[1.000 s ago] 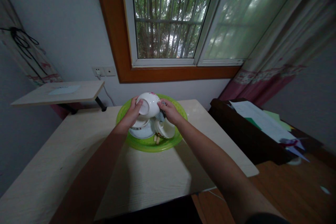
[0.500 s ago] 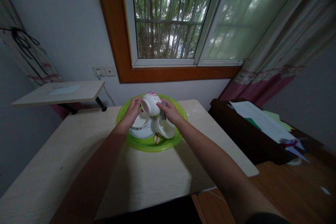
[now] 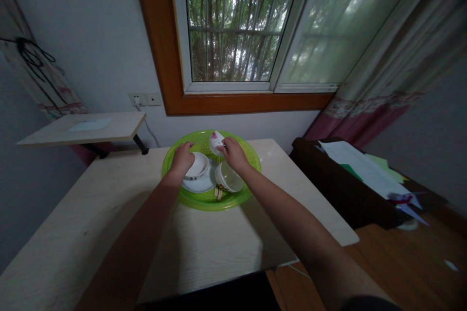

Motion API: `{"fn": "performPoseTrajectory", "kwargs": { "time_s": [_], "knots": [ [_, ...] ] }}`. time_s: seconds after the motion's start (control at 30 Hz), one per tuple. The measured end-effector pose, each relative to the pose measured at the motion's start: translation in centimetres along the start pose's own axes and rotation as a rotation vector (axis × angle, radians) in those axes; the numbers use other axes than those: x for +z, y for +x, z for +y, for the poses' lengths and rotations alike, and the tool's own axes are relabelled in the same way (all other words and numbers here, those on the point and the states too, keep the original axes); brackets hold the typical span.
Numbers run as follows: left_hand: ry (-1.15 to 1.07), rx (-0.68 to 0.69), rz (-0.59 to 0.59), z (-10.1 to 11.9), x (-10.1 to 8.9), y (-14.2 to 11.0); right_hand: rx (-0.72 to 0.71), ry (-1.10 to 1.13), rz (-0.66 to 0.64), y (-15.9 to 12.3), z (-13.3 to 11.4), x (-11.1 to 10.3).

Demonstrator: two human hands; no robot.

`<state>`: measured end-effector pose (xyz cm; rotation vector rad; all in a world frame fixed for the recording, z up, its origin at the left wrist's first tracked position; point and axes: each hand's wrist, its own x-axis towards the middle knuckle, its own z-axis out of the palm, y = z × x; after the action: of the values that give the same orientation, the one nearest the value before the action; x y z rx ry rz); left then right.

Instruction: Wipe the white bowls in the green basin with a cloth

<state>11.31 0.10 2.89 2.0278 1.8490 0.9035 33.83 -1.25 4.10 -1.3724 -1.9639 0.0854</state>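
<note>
My right hand (image 3: 234, 153) is closed on a small white bowl (image 3: 216, 143) with pink flowers, tilted above the back of a green basin (image 3: 206, 204). My left hand (image 3: 183, 158) is bent over the basin's left side, beside a white bowl (image 3: 197, 165), with nothing seen in its fingers. That bowl rests on a white plate (image 3: 200, 185). Near my right wrist, another white bowl (image 3: 230, 178) lies tipped on its side. Light wooden sticks (image 3: 218, 194), seen only at their ends, poke out below it.
The basin stands on a pale wooden table (image 3: 215, 238) against the wall below a window. A raised shelf (image 3: 83, 127) with a paper on it is at the left. To the right, papers (image 3: 361, 167) lie on a dark brown piece of furniture (image 3: 328, 175).
My left hand has come off the flowered bowl and shifted slightly left and down. The bowl has turned and moved a little right in my right hand. The grey cloth there is hidden now.
</note>
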Motion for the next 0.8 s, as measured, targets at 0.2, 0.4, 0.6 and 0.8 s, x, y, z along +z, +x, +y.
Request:
{"fn": "performPoseTrajectory", "kwargs": {
  "time_s": [0.2,0.4,0.6,0.8],
  "knots": [
    [0.176,-0.084,-0.152,0.5,-0.4,-0.7,-0.052,-0.326,-0.163,-0.4,-1.0,0.0],
    [0.256,-0.143,-0.207,0.4,-0.4,-0.7,-0.076,-0.455,-0.311,-0.5,-1.3,-0.4],
    [0.232,-0.197,-0.280,0.2,0.3,-0.6,-0.053,-0.409,-0.342,-0.4,-1.3,-0.3],
    [0.159,-0.170,-0.244,-0.2,0.4,-0.7,0.006,-0.348,-0.338,-0.1,-0.3,0.2]
  ]
}}
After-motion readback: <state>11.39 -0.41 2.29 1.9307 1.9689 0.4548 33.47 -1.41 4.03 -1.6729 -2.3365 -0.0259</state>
